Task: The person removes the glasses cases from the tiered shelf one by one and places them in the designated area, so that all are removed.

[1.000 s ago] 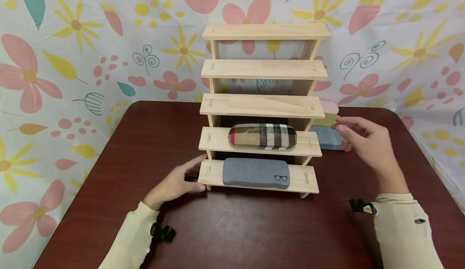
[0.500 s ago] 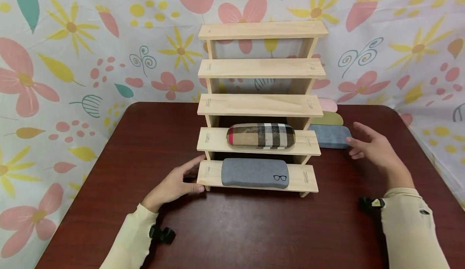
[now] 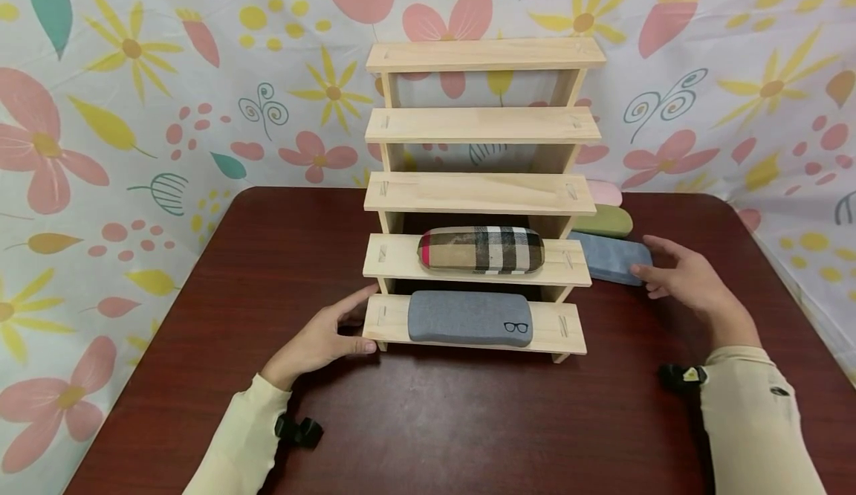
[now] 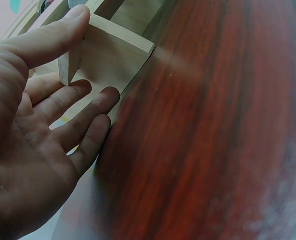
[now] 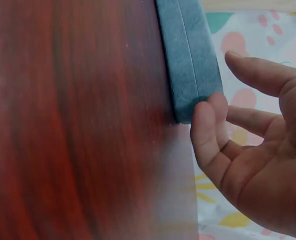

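On the lowest step of a five-tiered wooden display shelf (image 3: 478,193) lies a grey glasses case (image 3: 470,318) with a glasses emblem. A plaid glasses case (image 3: 481,249) sits one step up. At the shelf's lower left corner, my left hand (image 3: 319,340) has its thumb at the front edge of the bottom board and its fingers against the side panel. Right of the shelf, a blue glasses case (image 3: 610,259) lies slanted on the table. My right hand (image 3: 685,276) touches its right end with the fingertips, the thumb close over its top.
Behind the blue case lie a green glasses case (image 3: 605,220) and a pink case (image 3: 604,194), each partly hidden by the shelf. The upper steps stand against a floral cloth (image 3: 200,71). All rest on a dark red wooden table (image 3: 428,421).
My right hand has drawn back from the green case to the blue one. The blue case's right end has turned toward me. My left hand stays at the shelf.
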Action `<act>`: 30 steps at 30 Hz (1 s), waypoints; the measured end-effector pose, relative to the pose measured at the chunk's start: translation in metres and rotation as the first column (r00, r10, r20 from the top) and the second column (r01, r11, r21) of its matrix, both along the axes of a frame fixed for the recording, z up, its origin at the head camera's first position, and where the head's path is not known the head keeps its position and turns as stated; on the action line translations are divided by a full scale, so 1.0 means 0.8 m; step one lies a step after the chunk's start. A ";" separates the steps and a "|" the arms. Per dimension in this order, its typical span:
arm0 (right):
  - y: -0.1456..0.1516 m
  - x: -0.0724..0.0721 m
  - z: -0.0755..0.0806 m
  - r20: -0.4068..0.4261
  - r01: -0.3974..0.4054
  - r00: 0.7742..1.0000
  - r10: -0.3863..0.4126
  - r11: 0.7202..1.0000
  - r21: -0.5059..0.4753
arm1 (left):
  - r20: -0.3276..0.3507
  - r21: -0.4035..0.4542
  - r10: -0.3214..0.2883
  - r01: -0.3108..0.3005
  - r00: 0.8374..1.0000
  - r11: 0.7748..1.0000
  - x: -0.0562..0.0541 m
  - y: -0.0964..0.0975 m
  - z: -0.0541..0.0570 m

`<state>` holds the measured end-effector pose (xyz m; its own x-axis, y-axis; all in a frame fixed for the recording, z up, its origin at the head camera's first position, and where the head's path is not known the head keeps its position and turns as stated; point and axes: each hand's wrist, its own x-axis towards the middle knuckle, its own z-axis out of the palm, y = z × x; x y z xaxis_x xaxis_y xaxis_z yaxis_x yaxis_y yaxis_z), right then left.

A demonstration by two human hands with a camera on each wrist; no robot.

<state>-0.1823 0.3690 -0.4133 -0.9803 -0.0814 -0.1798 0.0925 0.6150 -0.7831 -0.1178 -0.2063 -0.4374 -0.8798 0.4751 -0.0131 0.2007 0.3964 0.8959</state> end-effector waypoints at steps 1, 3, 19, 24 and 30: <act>0.000 0.000 0.000 0.011 -0.010 1.000 0.010 1.000 0.007 | 0.002 0.000 0.001 -0.001 1.000 1.000 0.000 0.000 0.000; 0.002 0.000 -0.002 0.033 -0.035 0.999 0.035 0.999 0.014 | 0.000 -0.001 0.000 0.000 1.000 1.000 0.000 0.000 0.000; -0.001 -0.002 -0.008 0.038 -0.052 0.998 0.049 0.996 0.076 | 0.014 0.008 0.002 -0.002 1.000 1.000 0.002 -0.001 0.002; 0.005 0.004 0.000 0.018 -0.011 1.000 0.010 0.999 0.053 | 0.010 0.007 0.003 -0.004 1.000 1.000 0.002 -0.001 0.000; 0.016 0.012 0.019 -0.062 0.062 0.997 -0.056 0.993 0.104 | -0.003 0.016 0.013 -0.013 1.000 1.000 0.001 0.001 -0.001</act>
